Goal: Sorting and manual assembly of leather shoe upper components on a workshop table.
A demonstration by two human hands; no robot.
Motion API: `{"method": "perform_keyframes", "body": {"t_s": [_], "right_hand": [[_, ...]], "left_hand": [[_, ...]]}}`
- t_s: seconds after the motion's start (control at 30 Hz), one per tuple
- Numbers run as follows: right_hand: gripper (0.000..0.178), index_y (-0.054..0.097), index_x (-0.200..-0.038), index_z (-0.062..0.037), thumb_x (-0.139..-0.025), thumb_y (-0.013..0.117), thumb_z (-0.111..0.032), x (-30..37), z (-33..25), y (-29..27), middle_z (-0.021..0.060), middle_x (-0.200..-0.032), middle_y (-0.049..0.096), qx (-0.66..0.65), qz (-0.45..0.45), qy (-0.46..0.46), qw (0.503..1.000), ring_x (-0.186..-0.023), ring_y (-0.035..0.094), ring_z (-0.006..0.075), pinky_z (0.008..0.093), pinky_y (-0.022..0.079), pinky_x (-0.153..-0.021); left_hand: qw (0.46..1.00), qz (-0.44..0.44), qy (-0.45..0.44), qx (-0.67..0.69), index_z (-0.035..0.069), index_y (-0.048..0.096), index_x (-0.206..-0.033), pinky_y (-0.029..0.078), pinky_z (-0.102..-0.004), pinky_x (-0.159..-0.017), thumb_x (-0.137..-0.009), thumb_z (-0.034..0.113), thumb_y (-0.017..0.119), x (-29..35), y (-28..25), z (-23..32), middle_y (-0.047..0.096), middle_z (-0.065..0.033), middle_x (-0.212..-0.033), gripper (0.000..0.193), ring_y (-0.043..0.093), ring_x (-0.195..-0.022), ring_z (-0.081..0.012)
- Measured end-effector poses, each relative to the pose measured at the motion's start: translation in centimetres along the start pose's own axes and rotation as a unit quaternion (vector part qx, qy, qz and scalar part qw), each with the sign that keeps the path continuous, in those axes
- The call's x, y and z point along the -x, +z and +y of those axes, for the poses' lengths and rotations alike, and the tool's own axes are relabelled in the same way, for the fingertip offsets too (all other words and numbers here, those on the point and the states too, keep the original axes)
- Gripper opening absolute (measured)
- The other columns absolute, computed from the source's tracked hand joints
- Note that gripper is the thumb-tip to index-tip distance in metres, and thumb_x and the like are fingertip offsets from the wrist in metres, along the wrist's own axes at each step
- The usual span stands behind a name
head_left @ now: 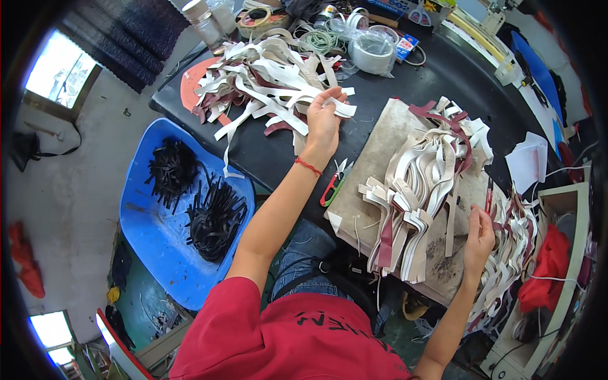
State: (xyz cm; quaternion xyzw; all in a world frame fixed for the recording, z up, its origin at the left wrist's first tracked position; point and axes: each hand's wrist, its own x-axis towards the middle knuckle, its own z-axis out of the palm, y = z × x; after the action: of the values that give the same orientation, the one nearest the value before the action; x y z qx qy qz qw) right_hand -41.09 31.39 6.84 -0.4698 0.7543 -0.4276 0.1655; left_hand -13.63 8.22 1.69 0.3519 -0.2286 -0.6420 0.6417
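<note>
My left hand is closed at the right edge of a loose heap of white, beige and maroon strips, its fingers pinching the end of a white strip. On a worn beige board lies a folded bundle of similar strips, at the right of the table. Beside that bundle, my right hand is closed around a slim red and dark tool that points upward; its exact kind is hard to make out. Small red-and-green-handled snips rest on the black tabletop between both piles.
A blue basin with two bundles of black strips stands at the left. More strips hang by the board's right side. Tape rolls and jars crowd the table's back. A drawer unit with red cloth is far right.
</note>
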Motion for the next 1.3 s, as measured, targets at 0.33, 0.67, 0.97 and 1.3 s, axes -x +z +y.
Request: {"method": "perform_keyframes", "body": {"t_s": [0.33,0.67,0.97,1.3], "right_hand": [[0.023,0.062,-0.105,0.0005,-0.091,0.056,-0.017,0.9,0.4,-0.4,0.0087,-0.102,0.064,0.047,0.007,-0.027,0.998,-0.084,0.059,0.0148,0.0265,0.046,-0.077],[0.023,0.062,-0.104,0.0015,-0.09,0.057,-0.015,1.4,-0.2,0.1,0.0098,-0.102,0.064,0.074,-0.001,-0.028,0.997,-0.087,0.06,0.0167,0.0276,0.046,-0.076],[0.023,0.06,-0.11,0.0021,-0.091,0.055,-0.011,1.7,1.8,-1.0,0.0101,-0.109,0.061,0.052,0.0,-0.016,0.999,-0.096,0.058,0.0156,0.0269,0.044,-0.085],[0.022,0.061,-0.107,0.0018,-0.091,0.055,-0.011,1.1,1.7,-0.4,0.0101,-0.108,0.062,0.048,-0.008,-0.021,0.999,-0.088,0.058,0.0145,0.0262,0.046,-0.077]], "left_hand": [[0.989,-0.083,0.121,-0.005,-0.002,0.052,-0.105,0.048,-0.0354,-0.076,-0.078,-0.009,0.043,-7.3,-1.6,15.7,0.055,-0.0077,-0.085,0.03,0.056,-0.077,-0.0194],[0.92,-0.071,-0.079,-0.376,-0.005,0.05,-0.104,0.033,-0.0209,-0.038,-0.073,-0.001,0.067,-10.8,-0.2,22.8,0.046,-0.0023,-0.065,0.035,0.035,-0.045,-0.0063],[0.212,-0.165,-0.02,-0.963,-0.003,0.064,-0.077,0.052,-0.0362,-0.06,-0.081,0.028,0.056,-8.3,0.4,30.3,0.064,-0.0182,-0.071,0.033,0.065,-0.065,-0.0247],[0.979,-0.113,-0.004,-0.168,-0.004,0.059,-0.091,0.053,-0.032,-0.054,-0.09,0.014,0.039,-15.2,-0.9,39.1,0.06,-0.009,-0.067,0.026,0.062,-0.064,-0.0236]]}}
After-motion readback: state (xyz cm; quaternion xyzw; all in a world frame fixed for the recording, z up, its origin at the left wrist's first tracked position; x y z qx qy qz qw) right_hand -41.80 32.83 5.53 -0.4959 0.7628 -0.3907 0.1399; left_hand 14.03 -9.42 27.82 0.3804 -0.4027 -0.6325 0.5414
